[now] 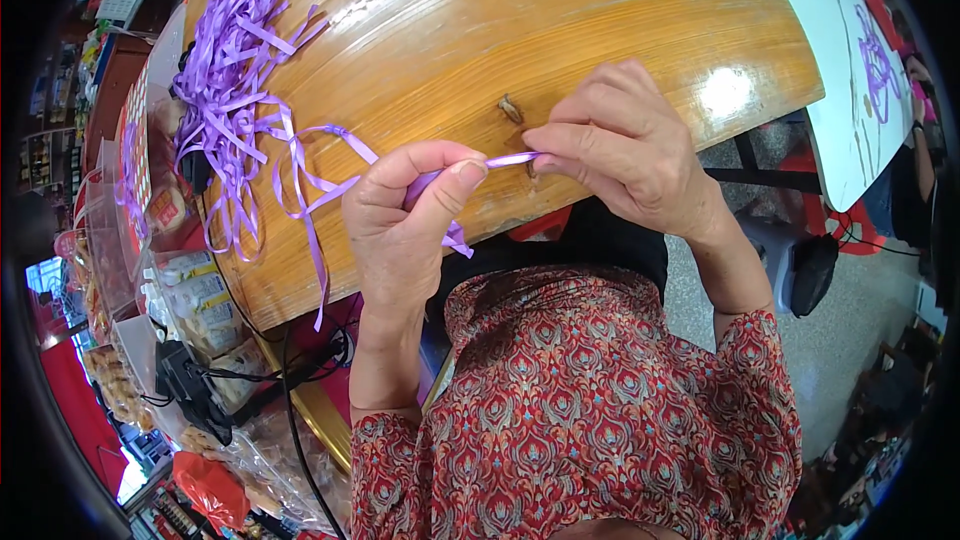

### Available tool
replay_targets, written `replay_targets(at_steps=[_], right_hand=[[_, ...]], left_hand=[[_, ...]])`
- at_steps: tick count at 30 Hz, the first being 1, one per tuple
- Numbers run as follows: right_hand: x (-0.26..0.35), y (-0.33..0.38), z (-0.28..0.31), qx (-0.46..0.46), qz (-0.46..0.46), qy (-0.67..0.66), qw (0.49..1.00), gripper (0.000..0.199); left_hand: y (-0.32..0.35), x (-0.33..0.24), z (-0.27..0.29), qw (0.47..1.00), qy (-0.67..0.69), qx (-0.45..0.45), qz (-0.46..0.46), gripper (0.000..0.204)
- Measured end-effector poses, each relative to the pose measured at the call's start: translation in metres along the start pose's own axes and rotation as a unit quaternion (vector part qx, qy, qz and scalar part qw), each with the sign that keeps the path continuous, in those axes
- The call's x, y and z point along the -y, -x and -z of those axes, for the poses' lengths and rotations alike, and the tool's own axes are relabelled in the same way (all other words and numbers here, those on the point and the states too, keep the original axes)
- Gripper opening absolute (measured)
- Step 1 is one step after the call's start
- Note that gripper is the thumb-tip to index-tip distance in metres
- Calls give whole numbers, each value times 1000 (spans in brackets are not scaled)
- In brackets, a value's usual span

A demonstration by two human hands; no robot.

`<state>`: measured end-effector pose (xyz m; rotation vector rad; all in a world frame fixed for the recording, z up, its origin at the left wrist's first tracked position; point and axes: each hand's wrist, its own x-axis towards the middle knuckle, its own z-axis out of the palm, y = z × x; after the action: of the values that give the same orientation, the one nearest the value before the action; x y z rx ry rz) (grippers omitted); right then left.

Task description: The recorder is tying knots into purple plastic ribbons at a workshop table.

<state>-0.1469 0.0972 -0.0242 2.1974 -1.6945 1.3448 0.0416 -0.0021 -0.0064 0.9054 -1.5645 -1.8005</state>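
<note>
A short piece of purple ribbon (pixel 513 159) is stretched between my two hands, above the near edge of the wooden table. My left hand (pixel 405 205) pinches it between thumb and forefinger, and more ribbon runs through the palm. One tail (pixel 457 241) hangs below that hand. My right hand (pixel 625 145) grips the other end with its fingertips, which hide where the ribbon stops. To the left, a loose strand with a small knot (pixel 337 130) leads from my left hand toward a tangled heap of purple ribbons (pixel 235 70).
The glossy wooden table (pixel 600 20) has a curved right end. Beyond it stands a white marbled table (pixel 860 130) with more purple ribbon (pixel 877 65), beside another person's arm (pixel 922 150). Packaged goods (pixel 200 300) and black cables (pixel 290 390) crowd the left side.
</note>
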Motion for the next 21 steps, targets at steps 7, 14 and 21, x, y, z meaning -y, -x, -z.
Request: replay_targets(at_steps=[7, 14, 21], right_hand=[[0, 8, 1, 6, 61, 38, 997, 23], [-4, 10, -6, 14, 121, 12, 992, 25], [-2, -5, -6, 14, 60, -10, 998, 33]], left_hand=[[3, 8, 6, 985, -147, 33, -84, 5], [8, 4, 21, 966, -213, 71, -129, 6], [11, -1, 23, 997, -3, 14, -76, 9]])
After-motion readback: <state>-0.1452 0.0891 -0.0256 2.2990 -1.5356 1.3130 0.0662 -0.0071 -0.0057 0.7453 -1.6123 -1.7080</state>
